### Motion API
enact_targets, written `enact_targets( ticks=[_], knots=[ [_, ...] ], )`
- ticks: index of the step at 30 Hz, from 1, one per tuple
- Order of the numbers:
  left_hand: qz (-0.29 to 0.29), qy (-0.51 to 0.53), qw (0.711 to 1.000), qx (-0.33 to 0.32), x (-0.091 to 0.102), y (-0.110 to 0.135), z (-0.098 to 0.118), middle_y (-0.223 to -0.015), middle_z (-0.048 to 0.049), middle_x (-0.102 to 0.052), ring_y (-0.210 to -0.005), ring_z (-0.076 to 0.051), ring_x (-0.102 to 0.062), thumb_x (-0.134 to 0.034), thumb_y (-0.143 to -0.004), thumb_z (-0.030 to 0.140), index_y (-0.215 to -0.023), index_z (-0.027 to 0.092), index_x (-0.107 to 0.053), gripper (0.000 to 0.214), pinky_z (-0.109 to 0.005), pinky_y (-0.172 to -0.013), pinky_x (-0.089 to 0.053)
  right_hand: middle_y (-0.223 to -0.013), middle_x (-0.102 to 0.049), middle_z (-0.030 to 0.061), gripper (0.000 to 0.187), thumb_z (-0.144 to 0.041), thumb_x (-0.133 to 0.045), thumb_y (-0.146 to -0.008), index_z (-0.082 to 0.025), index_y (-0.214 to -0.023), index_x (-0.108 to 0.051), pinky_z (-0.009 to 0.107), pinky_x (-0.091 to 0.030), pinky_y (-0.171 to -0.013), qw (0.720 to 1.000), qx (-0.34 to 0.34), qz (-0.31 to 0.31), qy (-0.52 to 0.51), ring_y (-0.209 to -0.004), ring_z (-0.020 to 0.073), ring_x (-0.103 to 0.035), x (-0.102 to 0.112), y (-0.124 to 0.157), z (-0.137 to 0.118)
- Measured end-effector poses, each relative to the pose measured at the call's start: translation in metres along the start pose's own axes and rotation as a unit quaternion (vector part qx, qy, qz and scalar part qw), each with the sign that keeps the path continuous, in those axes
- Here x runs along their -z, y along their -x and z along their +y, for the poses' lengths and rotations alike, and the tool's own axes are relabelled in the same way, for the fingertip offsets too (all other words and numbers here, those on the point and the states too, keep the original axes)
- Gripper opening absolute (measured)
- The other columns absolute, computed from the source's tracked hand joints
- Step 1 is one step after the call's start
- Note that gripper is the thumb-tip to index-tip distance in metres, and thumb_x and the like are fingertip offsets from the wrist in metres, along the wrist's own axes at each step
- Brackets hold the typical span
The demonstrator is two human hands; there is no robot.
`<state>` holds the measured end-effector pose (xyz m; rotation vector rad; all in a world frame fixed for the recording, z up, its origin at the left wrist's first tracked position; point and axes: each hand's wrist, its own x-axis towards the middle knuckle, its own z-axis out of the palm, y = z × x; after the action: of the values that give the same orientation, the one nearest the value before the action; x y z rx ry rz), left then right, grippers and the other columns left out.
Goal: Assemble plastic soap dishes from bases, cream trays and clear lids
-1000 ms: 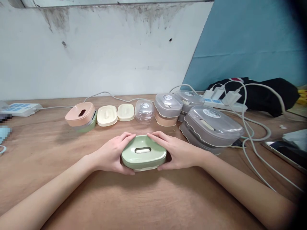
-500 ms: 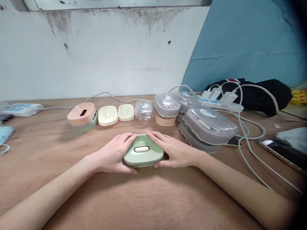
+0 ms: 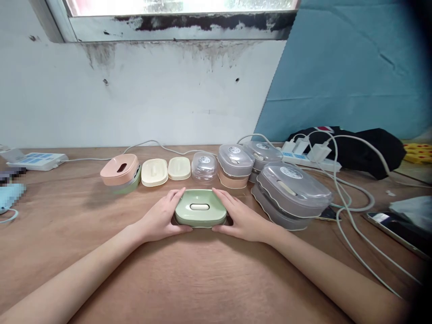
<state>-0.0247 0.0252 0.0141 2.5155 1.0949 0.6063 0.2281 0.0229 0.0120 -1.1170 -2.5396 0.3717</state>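
A rounded green plastic box (image 3: pixel 200 216) with a pale oval slot in its top sits on the wooden table in front of me. My left hand (image 3: pixel 166 215) grips its left side, fingers at the far corner and thumb along the near lower edge. On the opposite side my right hand (image 3: pixel 239 217) holds it the same way. Behind it stand two cream lids (image 3: pixel 154 172), a clear plastic cover (image 3: pixel 204 166), and a pink box (image 3: pixel 120 169) tilted on a green and grey base. Stacked grey boxes with clear lids (image 3: pixel 293 191) are to the right of my right hand.
White cables (image 3: pixel 344 211) run down the right side from a power strip (image 3: pixel 308 158) with chargers. A phone (image 3: pixel 398 231) lies at the right edge. Another power strip (image 3: pixel 38 161) is at the far left. A black cloth bag (image 3: pixel 367 146) rests against the blue sheet.
My view has tilted up, so the window now shows. The green box looks squarer to me and more level, with its front side visible. Both hands have stayed on it.
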Motion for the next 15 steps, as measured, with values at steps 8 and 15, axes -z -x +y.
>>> enact_targets(
  ticks=[8, 15],
  knots=[
    [-0.006, 0.033, 0.999, 0.030, 0.004, -0.004, -0.001, -0.121, -0.0112, -0.048, -0.113, -0.031, -0.045, -0.076, -0.056, 0.042, -0.125, 0.020, -0.037, 0.083, -0.046, -0.094, -0.039, -0.140, -0.028, 0.0180, 0.085, -0.045, -0.059, -0.076, -0.018, -0.140, -0.010, 0.048, -0.032, -0.102, 1.000, 0.007, -0.012, -0.028, -0.130, 0.0291, -0.029, 0.000, 0.000, -0.002],
    [0.006, 0.039, 0.999, 0.031, 0.002, -0.004, -0.005, -0.122, -0.0117, -0.048, -0.116, -0.034, -0.042, -0.076, -0.053, 0.042, -0.124, 0.020, -0.038, 0.084, -0.050, -0.096, -0.034, -0.138, -0.036, 0.0124, 0.070, -0.053, -0.051, -0.080, -0.021, -0.137, -0.024, 0.040, -0.038, -0.099, 1.000, -0.030, -0.001, -0.003, -0.125, 0.0261, -0.039, 0.019, -0.009, -0.003]
  ],
)
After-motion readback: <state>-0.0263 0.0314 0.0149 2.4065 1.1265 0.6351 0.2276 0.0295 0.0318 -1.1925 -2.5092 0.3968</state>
